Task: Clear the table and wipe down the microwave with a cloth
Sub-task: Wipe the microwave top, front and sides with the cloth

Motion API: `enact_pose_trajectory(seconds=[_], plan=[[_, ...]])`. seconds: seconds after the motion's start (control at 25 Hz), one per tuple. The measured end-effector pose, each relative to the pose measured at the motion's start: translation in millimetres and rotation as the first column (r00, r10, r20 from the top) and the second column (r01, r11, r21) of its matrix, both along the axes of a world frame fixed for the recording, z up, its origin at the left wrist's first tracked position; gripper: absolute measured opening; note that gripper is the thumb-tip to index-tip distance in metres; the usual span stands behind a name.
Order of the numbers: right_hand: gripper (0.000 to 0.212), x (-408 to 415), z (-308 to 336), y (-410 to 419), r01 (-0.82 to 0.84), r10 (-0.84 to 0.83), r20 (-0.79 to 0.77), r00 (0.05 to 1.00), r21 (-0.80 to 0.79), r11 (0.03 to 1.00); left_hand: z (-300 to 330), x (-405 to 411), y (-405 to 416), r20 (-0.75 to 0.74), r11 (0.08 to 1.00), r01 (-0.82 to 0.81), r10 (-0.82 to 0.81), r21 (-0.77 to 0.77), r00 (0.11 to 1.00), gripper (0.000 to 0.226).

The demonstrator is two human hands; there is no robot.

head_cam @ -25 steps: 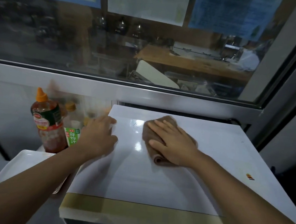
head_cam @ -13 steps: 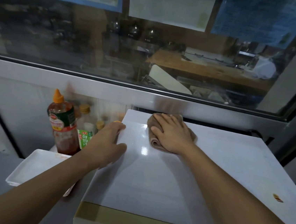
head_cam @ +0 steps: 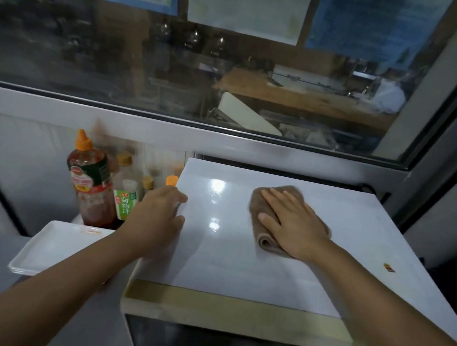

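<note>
From the head camera, the right hand [head_cam: 292,224] lay flat with straight fingers pressed on a brown cloth [head_cam: 266,219], which was spread on the glossy white top of the microwave [head_cam: 227,257]; a rolled edge of the cloth stuck out just under the thumb, and more of it showed beyond the fingertips and past the outer side of the hand. Well apart from that hand, across the bare top, the left hand [head_cam: 156,213] rested on the microwave's left edge, its fingers loosely bent over the corner and holding nothing. Just beyond the left hand stood a red sauce bottle [head_cam: 91,183] with an orange cap and a smaller green-labelled bottle [head_cam: 126,196]. Below the left forearm lay a white rectangular tray [head_cam: 52,250]. Behind everything ran a window [head_cam: 204,71].
</note>
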State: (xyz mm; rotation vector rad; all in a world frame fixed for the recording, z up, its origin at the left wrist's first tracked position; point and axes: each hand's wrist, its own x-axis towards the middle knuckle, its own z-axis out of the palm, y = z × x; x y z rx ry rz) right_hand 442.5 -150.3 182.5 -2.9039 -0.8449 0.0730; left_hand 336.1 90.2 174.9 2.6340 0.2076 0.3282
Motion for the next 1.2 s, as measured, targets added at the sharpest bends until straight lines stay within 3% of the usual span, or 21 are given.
enact_pose_trajectory(seconds=[0.12,0.32,0.4,0.48,0.6,0.72,0.88,0.96,1.04,1.2], plan=[[0.063,-26,-2,8,0.099,-0.099,-0.035,0.994,-0.011,0.995,3,-12,-10,0.002,1.000,-0.005,0.005,0.013,1.000,0.038],[0.069,-96,-3,3,-0.024,0.029,-0.096,0.995,0.057,0.998,13,-30,-38,-0.029,1.000,0.021,-0.021,0.014,0.999,0.035],[0.068,-97,12,-10,0.062,-0.037,-0.123,0.992,0.208,0.976,17,-33,-52,-0.052,0.999,0.001,0.001,0.033,0.999,0.032],[0.061,-92,25,-29,0.235,-0.217,-0.092,0.972,0.275,0.932,22,-38,-67,-0.058,0.998,-0.043,0.046,0.051,0.997,0.032],[0.044,-89,28,-50,0.397,-0.394,-0.048,0.918,0.108,0.911,24,-40,-90,-0.132,0.993,-0.106,0.112,0.055,0.985,0.040],[0.037,-89,24,-48,0.385,-0.370,-0.125,0.920,0.120,0.915,25,-36,-109,-0.229,0.985,-0.161,0.170,0.057,0.959,0.041],[0.018,-86,28,-40,0.349,-0.319,-0.195,0.928,0.149,0.925,35,-39,-128,-0.203,0.963,-0.235,0.207,-0.129,0.957,0.023],[0.004,-89,32,-42,0.332,-0.271,-0.249,0.930,0.250,0.910,43,-46,-135,-0.145,0.929,-0.244,0.211,-0.277,0.967,0.015],[0.009,-92,39,-48,0.372,-0.204,-0.384,0.901,0.437,0.819,53,-52,-138,-0.103,0.839,-0.253,0.233,-0.481,0.967,0.015],[0.051,-102,64,-66,0.542,0.107,-0.649,0.754,0.705,0.457,69,-63,-133,-0.049,0.573,-0.225,0.306,-0.788,0.951,0.033]])
